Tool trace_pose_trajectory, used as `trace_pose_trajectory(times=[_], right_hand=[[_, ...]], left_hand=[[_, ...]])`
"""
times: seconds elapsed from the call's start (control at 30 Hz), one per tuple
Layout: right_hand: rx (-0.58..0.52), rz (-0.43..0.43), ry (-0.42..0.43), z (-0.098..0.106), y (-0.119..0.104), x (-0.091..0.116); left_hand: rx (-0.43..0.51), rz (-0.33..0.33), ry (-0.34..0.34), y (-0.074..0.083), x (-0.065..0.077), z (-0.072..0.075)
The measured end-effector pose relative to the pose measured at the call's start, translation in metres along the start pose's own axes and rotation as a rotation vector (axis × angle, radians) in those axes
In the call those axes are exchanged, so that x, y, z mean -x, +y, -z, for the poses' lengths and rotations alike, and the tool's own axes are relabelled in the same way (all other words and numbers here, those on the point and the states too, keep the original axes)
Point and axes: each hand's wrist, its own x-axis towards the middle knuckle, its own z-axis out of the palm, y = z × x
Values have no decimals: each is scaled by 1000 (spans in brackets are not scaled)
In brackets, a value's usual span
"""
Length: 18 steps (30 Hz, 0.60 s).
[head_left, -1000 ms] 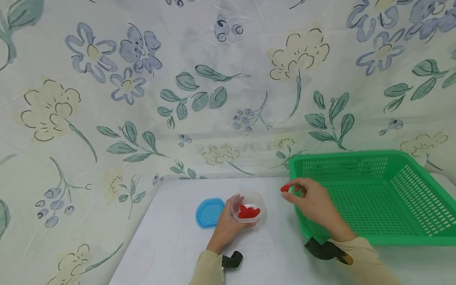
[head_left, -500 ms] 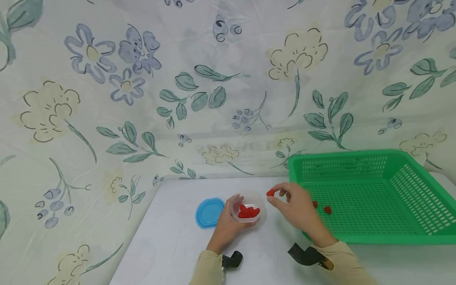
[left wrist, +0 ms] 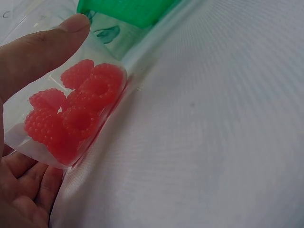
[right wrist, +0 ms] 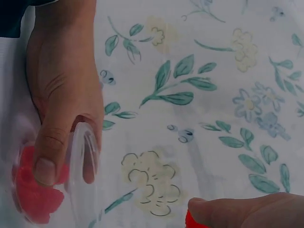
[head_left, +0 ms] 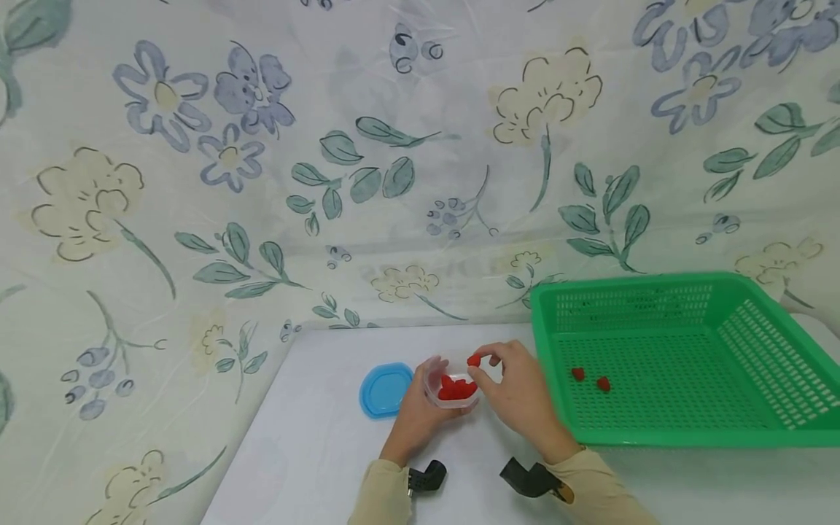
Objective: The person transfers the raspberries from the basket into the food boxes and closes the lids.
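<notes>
My left hand point(head_left: 421, 410) grips a small clear plastic container point(head_left: 453, 405), thumb on one side and fingers round the other. Several red raspberries point(left wrist: 76, 104) lie heaped inside it, seen through its wall in the left wrist view. Between thumb and fingertips, my right hand point(head_left: 520, 390) pinches a single raspberry point(head_left: 474, 360) at the container's right rim. The right wrist view shows just the thumb point(right wrist: 247, 211) of that hand and part of the raspberry point(right wrist: 192, 221). Two more raspberries, one point(head_left: 577, 374) beside the other point(head_left: 603, 383), lie in the green basket point(head_left: 689, 437).
A blue lid point(head_left: 383, 391) lies on the white table point(head_left: 295, 437), left of the container. The large green basket stands at the right, close to my right forearm. Behind the table hangs a flower-patterned cloth point(head_left: 341, 233).
My right hand has moved left from the basket's edge to the container, still pinching the raspberry. The two raspberries in the basket have come into view. My left hand has stayed in place.
</notes>
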Motion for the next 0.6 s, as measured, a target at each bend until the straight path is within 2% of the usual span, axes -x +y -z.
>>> trace_pose_trajectory(times=[0.27,0.6], right_hand=[[-115,-5,18,-26,11,-5],[-177,-17,43,-46,26,-9]], left_hand=[[7,-8,-5,-1,0,1],[1,-8,-5,-1,-1,1]])
